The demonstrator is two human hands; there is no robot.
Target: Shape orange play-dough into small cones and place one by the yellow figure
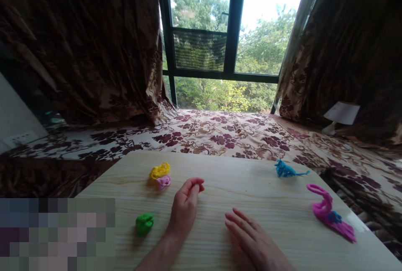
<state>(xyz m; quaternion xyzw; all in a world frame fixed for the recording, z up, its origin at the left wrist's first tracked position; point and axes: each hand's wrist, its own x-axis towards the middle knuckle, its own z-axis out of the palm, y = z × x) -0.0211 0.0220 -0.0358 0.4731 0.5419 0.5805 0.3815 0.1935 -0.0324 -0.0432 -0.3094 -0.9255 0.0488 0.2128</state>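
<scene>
My left hand (186, 202) is over the middle of the wooden table, its fingers curled in and the thumb pressed against them. Whatever may be inside those fingers is hidden. To the right, my right hand (251, 237) is palm down with its fingers stretched out, low over or on the tabletop; I see nothing held in it. Nearest my left hand are a crumpled pink bundle (163, 181) and a yellow stringy bundle (160, 171), touching each other. A green wadded bundle (145, 224) lies left of my left wrist.
On the table's (220, 170) right side lie a blue stringy bundle (285, 169) with a tail and a magenta looped piece (323, 210) with a blue clump (334, 217) on it. Beyond are a flowered cloth (220, 132), a small lamp (341, 112), curtains and a window.
</scene>
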